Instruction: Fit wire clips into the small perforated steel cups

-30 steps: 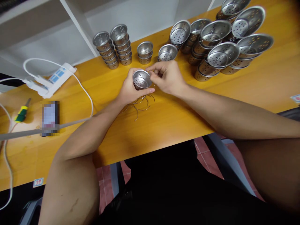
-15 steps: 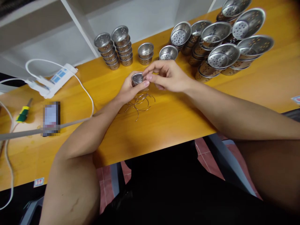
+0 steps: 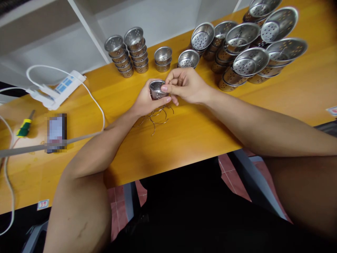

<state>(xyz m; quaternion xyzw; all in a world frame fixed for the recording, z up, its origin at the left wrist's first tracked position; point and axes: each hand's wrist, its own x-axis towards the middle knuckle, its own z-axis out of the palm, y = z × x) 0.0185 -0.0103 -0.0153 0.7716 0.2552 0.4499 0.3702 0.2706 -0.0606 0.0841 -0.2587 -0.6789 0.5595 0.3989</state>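
My left hand (image 3: pixel 146 102) cups a small perforated steel strainer cup (image 3: pixel 156 89) just above the orange table (image 3: pixel 200 130). My right hand (image 3: pixel 185 85) meets it from the right, thumb and forefinger pinched at the cup's rim; whatever they pinch is too small to make out. Under both hands lies a loose heap of thin wire handles (image 3: pixel 156 117).
Stacks of small strainer cups (image 3: pixel 126 52) and a pair (image 3: pixel 163 58) stand at the back; a big pile of wider strainer baskets (image 3: pixel 250 49) fills the back right. A white power strip (image 3: pixel 56 89) with cables, a green-handled screwdriver (image 3: pixel 25 126) and a phone (image 3: pixel 56 133) lie at left.
The cup, tipped toward me a second ago, was covered by my right fingers and now sits more upright. My right hand closed in over its rim.
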